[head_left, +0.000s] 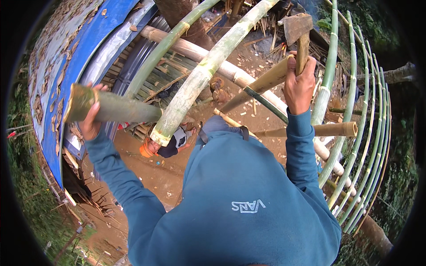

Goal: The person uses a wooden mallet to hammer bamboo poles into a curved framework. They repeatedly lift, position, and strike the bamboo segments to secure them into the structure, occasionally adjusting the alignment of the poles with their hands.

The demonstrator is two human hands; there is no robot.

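On the left, my left hand (pixel 92 116) grips a thick green bamboo pole (pixel 126 110) close to its cut end, thumb across the near side. The pole's other end passes behind a pale, mottled bamboo pole (pixel 191 88) that slopes from upper right to centre. At the upper right my right hand (pixel 300 83) is wrapped round the short wooden handle of a hatchet (pixel 298 29). Its broad, worn metal head points up, apart from the bamboo I hold. Just left of that hand, a brownish bamboo pole (pixel 262 86) slants down behind it.
A person in an orange cap (pixel 148 148) is on the brown ground far below me. A horizontal bamboo beam (pixel 195 50) crosses the frame; several long green poles (pixel 353 88) curve along the right. A blue tarp roof (pixel 84 48) with dry leaves lies left.
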